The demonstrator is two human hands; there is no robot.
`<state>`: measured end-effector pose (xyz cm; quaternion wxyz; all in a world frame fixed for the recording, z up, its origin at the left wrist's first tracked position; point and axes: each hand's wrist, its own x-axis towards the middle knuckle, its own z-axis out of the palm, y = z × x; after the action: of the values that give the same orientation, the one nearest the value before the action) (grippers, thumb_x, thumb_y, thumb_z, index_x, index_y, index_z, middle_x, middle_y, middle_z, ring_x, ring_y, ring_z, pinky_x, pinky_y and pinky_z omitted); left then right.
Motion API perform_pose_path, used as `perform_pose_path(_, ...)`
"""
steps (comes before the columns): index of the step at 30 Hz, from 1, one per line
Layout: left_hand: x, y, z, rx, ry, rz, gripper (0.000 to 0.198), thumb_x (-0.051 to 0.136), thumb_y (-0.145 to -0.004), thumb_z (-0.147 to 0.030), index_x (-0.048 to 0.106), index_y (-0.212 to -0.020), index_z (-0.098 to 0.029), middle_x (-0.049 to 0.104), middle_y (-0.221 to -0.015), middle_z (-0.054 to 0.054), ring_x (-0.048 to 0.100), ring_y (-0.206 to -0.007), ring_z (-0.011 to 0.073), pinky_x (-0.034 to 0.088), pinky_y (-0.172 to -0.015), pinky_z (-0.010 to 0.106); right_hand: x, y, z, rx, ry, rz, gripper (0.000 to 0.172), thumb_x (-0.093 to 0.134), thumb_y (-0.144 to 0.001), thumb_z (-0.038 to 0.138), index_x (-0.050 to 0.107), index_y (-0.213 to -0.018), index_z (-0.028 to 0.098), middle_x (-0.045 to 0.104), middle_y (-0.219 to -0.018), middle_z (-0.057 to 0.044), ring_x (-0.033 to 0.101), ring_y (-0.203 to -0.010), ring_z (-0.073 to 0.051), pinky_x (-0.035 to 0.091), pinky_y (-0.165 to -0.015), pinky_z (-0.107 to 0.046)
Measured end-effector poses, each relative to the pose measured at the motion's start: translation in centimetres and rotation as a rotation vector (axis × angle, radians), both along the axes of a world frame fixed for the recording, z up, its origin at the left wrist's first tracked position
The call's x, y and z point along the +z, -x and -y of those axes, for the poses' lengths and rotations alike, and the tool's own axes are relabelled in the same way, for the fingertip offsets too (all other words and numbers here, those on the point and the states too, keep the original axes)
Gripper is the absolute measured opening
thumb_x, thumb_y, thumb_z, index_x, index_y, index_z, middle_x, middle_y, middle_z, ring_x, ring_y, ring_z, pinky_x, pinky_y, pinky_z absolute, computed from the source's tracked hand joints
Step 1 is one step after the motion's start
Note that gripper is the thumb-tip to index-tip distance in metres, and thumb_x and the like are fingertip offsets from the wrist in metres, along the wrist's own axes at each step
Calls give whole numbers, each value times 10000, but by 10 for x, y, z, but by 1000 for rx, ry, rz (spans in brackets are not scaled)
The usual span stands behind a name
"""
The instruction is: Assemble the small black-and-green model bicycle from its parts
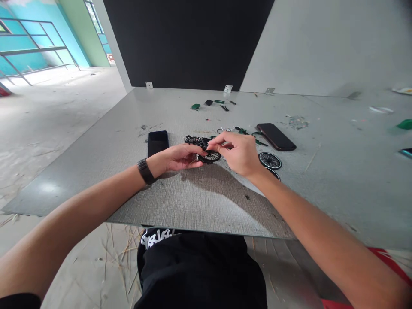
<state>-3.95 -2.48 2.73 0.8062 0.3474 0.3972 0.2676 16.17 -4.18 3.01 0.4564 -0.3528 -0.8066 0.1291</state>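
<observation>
One model bicycle [210, 157]: your left hand [182, 156] grips it, presumably for steadiness, inside the table's [167, 201] near edge. Your right hand [240, 152] pinches narrowly.

We record a dark, wide band [146, 171] on the left wrist, its surface apparently segmented. At the lower left we see the edge of a black sleeve [19, 301]. Over the lap we note loose black clothing [202, 270]; bold white lettering [160, 237] to its left, partly covered, we cannot read.
</observation>
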Motion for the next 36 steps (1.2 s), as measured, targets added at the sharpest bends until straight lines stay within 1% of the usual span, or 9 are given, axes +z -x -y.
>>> perform_pose_path(4, 1, -2, 2, 58, -14, 7, 136, 620, -843, 24, 703, -826, -82, 647, -664, 16, 568, -532, 55, 585, -637, 206, 0, -2, -1, -4, -56, 60, 122, 674, -931, 325, 749, -873, 248, 780, -844, -10, 707, -750, -170, 578, -706, -334)
perform_pose_path(9, -1, -4, 4, 103, -30, 53, 177, 569, -843, 43, 694, -805, -76, 666, -710, 46, 632, -633, 97, 618, -744, 284, 1, -3, -1, -54, -75, 88, 132, 690, -921, 345, 737, -854, 242, 773, -824, -15, 684, -708, -170, 566, -705, -341)
perform_pose_path(13, -1, -6, 6, 92, -53, 78, 190, 550, -839, 53, 700, -826, -62, 703, -793, 83, 687, -761, 136, 613, -806, 301, 1, -5, -2, -34, -125, 127, 119, 672, -934, 317, 739, -861, 250, 770, -833, -15, 684, -731, -177, 544, -700, -338)
perform_pose_path(17, -2, -7, 8, 77, -59, 72, 176, 568, -831, 37, 709, -862, -62, 733, -888, 118, 704, -810, 151, 607, -831, 303, 0, -5, -2, -39, -133, 162, 126, 649, -945, 307, 741, -875, 259, 768, -847, -17, 683, -763, -187, 537, -723, -346)
perform_pose_path(22, -4, -7, 8, 95, -55, 99, 182, 567, -819, 56, 699, -859, -62, 720, -857, 103, 699, -812, 151, 612, -854, 331, 0, -4, -2, -29, -102, 151, 120, 650, -940, 280, 724, -852, 245, 755, -819, -7, 664, -724, -167, 535, -701, -321)
perform_pose_path(27, -5, -8, 6, 97, -37, 93, 171, 572, -803, 46, 685, -829, -80, 696, -793, 73, 680, -753, 135, 621, -814, 316, 1, -3, -2, -26, -115, 154, 128, 654, -942, 305, 713, -847, 244, 743, -810, -11, 649, -719, -169, 524, -694, -323)
perform_pose_path(29, -5, -8, 7, 92, -35, 98, 162, 578, -792, 34, 681, -822, -88, 697, -794, 75, 680, -752, 141, 622, -827, 340, 2, -2, -1, -30, -114, 162, 152, 652, -946, 330, 706, -833, 244, 732, -795, -14, 641, -718, -172, 517, -698, -327)
perform_pose_path(32, -2, -8, 10, 77, -26, 107, 161, 568, -789, 10, 684, -832, -93, 707, -830, 95, 689, -807, 170, 615, -870, 395, 3, 0, 1, -16, -101, 154, 171, 657, -944, 354, 700, -819, 245, 719, -786, -18, 641, -732, -179, 513, -712, -332)
perform_pose_path(36, 2, -9, 11, 104, -38, 110, 165, 562, -779, 13, 672, -792, -110, 664, -737, 58, 656, -757, 151, 608, -885, 403, 3, -2, 0, -7, -113, 141, 157, 652, -947, 348, 716, -833, 260, 723, -814, -22, 645, -756, -191, 507, -730, -348)
